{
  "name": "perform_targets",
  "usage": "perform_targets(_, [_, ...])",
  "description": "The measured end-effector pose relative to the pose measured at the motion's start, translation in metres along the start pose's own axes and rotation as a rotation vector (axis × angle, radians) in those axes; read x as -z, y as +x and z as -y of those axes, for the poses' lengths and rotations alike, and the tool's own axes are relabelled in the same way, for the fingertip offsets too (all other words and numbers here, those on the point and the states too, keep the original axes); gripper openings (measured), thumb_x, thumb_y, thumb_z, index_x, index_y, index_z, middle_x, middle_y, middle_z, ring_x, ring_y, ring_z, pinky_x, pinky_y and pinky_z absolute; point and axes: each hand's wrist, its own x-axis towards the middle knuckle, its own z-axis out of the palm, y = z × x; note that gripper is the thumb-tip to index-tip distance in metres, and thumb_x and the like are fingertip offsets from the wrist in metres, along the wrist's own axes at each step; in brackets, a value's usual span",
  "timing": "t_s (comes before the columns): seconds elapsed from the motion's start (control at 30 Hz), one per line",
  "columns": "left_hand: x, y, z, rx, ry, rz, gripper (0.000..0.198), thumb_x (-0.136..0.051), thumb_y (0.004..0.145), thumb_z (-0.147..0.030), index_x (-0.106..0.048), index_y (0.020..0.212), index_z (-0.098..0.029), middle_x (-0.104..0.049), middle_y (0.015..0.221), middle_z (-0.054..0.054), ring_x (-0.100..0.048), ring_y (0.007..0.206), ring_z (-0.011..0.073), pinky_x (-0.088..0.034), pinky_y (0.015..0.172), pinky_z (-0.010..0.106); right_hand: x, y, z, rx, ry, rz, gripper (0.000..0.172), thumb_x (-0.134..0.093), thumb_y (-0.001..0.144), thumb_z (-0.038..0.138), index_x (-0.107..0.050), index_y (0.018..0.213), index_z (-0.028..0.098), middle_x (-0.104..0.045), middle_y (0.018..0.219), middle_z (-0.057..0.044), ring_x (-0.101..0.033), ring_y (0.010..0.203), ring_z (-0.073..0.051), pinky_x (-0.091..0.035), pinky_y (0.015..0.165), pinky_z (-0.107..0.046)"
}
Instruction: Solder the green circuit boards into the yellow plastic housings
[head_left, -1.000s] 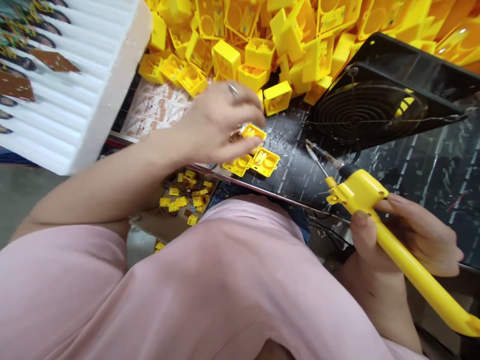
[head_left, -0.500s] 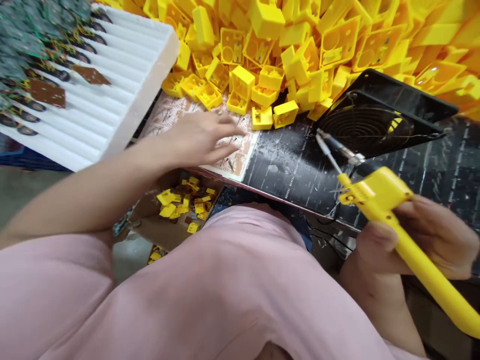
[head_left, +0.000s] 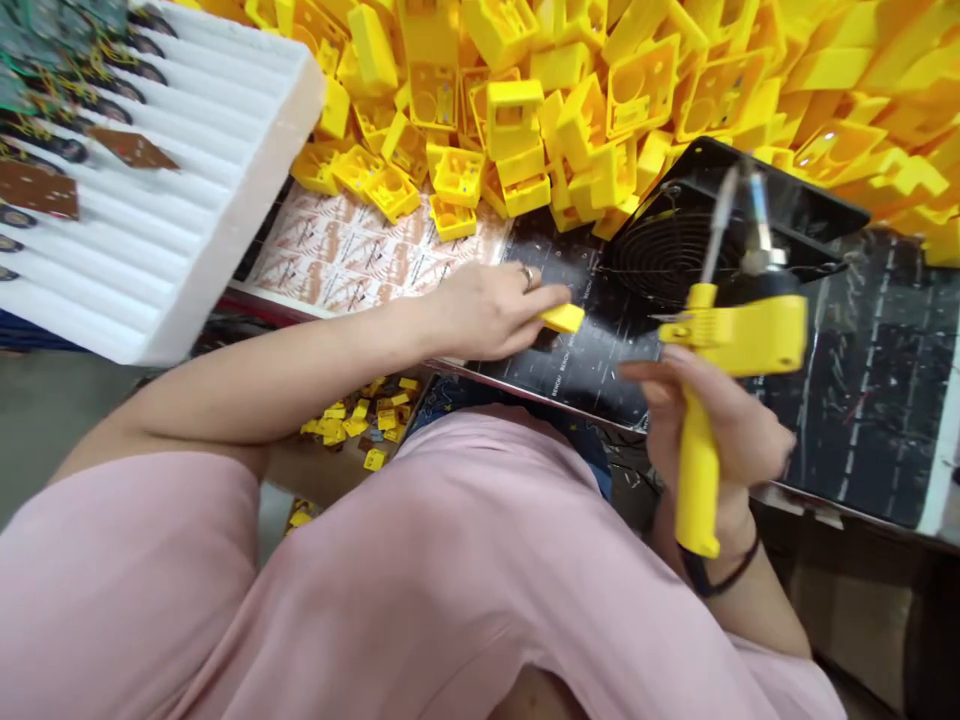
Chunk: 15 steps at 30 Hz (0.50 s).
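Note:
My left hand (head_left: 499, 310) is closed around a small yellow plastic case (head_left: 562, 318) over the black mat (head_left: 600, 385) at the bench's front edge. Its fingers cover most of that case. My right hand (head_left: 709, 430) grips the handle of a yellow soldering gun (head_left: 739, 335), its hot tip and thin feed tube pointing up and away from me. The gun is raised in front of a black fan (head_left: 682, 240) and is slightly blurred. Behind my left hand, several more yellow cases (head_left: 454, 215) lie at the front of a large heap.
A white foam tray (head_left: 217, 190) at the left bears green circuit boards, small round speakers and brown boards (head_left: 135, 148). Brown-patterned sheeting (head_left: 337, 250) covers part of the bench. Below the edge, a carton holds small yellow parts (head_left: 360, 415). The yellow heap (head_left: 510, 120) fills the back.
My left hand has moved right and now holds a yellow case. My right hand has swung the soldering gun more upright and leftward. The camera view has shifted slightly.

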Motion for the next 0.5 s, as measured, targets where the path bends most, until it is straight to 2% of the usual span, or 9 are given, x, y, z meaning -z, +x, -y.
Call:
perform_targets(0.07, [0.003,-0.009,-0.004,0.048,-0.164,0.049,0.055,-0.035,0.104,-0.033,-0.051,0.155,-0.018,-0.076,0.116,0.012,-0.074,0.105,0.0254,-0.058,0.090,0.038,-0.012,0.009,-0.001,0.135,0.017,0.072,0.025,-0.071,0.101,0.027,-0.069,0.126,0.028,-0.074,0.084,0.003,-0.068,0.065,-0.011,-0.056,0.067,-0.022])
perform_targets(0.13, [0.005,-0.014,0.001,0.171,-0.311,0.046,0.060,-0.031,0.105,-0.032,-0.040,0.162,-0.013,-0.076,0.117,0.011,-0.074,0.105,0.0227,-0.057,0.093,0.035,-0.027,0.015,-0.004,0.196,0.038,0.132,0.030,-0.073,0.099,0.041,-0.068,0.124,0.025,-0.075,0.091,-0.001,-0.072,0.076,-0.016,-0.059,0.073,-0.026])
perform_targets(0.17, [0.006,-0.015,0.007,0.221,-0.351,0.036,0.060,-0.029,0.106,-0.032,-0.040,0.161,-0.011,-0.077,0.117,0.011,-0.074,0.106,0.0221,-0.057,0.095,0.034,-0.035,0.016,-0.006,0.205,0.046,0.161,0.035,-0.073,0.098,0.045,-0.067,0.126,0.024,-0.075,0.094,-0.003,-0.073,0.083,-0.019,-0.061,0.077,-0.029])
perform_targets(0.23, [0.009,-0.017,0.019,0.258,-0.359,0.023,0.056,-0.030,0.106,-0.033,-0.047,0.156,-0.012,-0.076,0.118,0.010,-0.074,0.109,0.0218,-0.056,0.098,0.034,-0.050,0.015,-0.010,0.203,0.045,0.177,0.039,-0.071,0.099,0.043,-0.066,0.132,0.024,-0.072,0.095,-0.004,-0.072,0.090,-0.021,-0.061,0.083,-0.032])
perform_targets(0.37, [0.015,-0.026,0.036,0.342,-0.104,-0.033,0.048,-0.035,0.106,-0.033,-0.061,0.143,-0.018,-0.076,0.114,0.010,-0.073,0.111,0.0262,-0.056,0.096,0.038,-0.068,0.013,-0.013,0.171,0.010,0.150,0.038,-0.068,0.102,0.035,-0.062,0.138,0.027,-0.068,0.091,-0.001,-0.068,0.085,-0.020,-0.059,0.080,-0.031])
perform_targets(0.43, [0.018,-0.035,0.036,0.411,0.059,-0.097,0.047,-0.035,0.107,-0.037,-0.069,0.134,-0.017,-0.076,0.111,0.013,-0.072,0.112,0.0298,-0.055,0.095,0.041,-0.069,0.015,-0.011,0.188,-0.021,0.172,0.035,-0.065,0.103,0.036,-0.061,0.137,0.026,-0.066,0.088,-0.001,-0.067,0.080,-0.019,-0.056,0.074,-0.030])
perform_targets(0.5, [0.019,-0.047,0.031,0.425,0.128,-0.143,0.048,-0.037,0.108,-0.043,-0.072,0.129,-0.018,-0.075,0.115,0.014,-0.070,0.115,0.0313,-0.055,0.095,0.042,-0.064,0.020,-0.009,0.212,-0.040,0.233,0.035,-0.064,0.105,0.036,-0.059,0.137,0.025,-0.066,0.087,-0.001,-0.067,0.078,-0.018,-0.055,0.071,-0.029])
